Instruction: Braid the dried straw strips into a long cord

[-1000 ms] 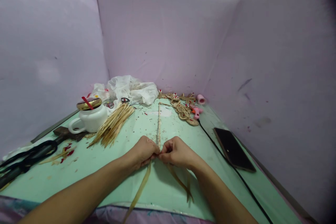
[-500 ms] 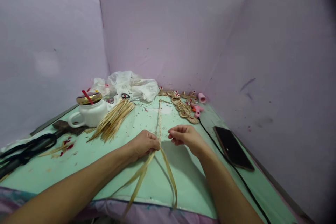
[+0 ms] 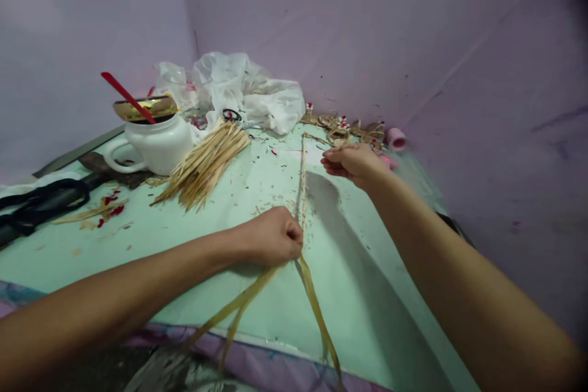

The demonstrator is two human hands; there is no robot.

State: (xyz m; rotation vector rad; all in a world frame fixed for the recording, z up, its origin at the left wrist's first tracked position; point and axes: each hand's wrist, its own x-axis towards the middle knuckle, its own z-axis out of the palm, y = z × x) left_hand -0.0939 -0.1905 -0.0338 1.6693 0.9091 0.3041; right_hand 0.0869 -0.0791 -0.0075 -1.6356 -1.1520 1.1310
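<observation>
My left hand (image 3: 278, 236) is closed around the near end of a thin plaited straw braid (image 3: 304, 184), low over the table. From under that fist, loose flat straw strips (image 3: 316, 303) fan out toward the table's front edge. The braid runs straight away from me to the far part of the table. My right hand (image 3: 351, 164) is raised to the right of the braid, apart from it. Its fingers are stretched and loosely bent, and nothing shows in them. Coiled braided pieces (image 3: 340, 135) with small red and white bits lie beyond it.
A bundle of straw strips (image 3: 206, 165) leans by a white mug (image 3: 158, 144) bearing a gold lid and red stick. Dark-handled scissors (image 3: 41, 202) and a hammer-like tool (image 3: 110, 174) lie left. White plastic bags (image 3: 257, 95) and a pink roll (image 3: 396, 139) are at the back.
My right hand has moved forward, away from me, along the braid's right side. The left hand keeps its hold on the braid. The view has tilted down and shifted.
</observation>
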